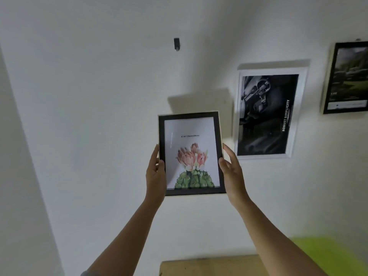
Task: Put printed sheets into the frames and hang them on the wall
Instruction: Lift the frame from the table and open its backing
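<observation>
- The left hand point(156, 172) grasps the left edge of a black frame point(189, 117). Its thumb lies across the front border and its fingers reach behind.
- The right hand point(232, 172) grasps the right edge of the same frame at about the same height, thumb on the front border and fingers behind.
- Both bare forearms reach up from the near bottom edge of the view.
- The black frame is held upright in front of the white wall point(89, 116), near the middle of the scene. Its shadow falls on the wall just above it and to the right. Whether its back touches the wall cannot be told.
- Inside the frame sits a printed sheet point(191, 152). It is white, with a green cactus bearing pink flowers in the lower half and a small line of size text near the top.
- A small dark peg point(176, 44) sticks out of the wall above the frame and slightly to its left, well apart from it.
- To the right a white frame point(272, 71) hangs on the wall. It holds a dark grey print point(264, 116) with the words "ROBUST SIMPLICITY" running vertically.
- Further right, cut by the picture's edge, hangs a dark-edged frame point(346, 76) with a blurred landscape picture.
- At the near bottom lies a tan board point(211, 264), with a bright green surface point(328, 253) to its right.
</observation>
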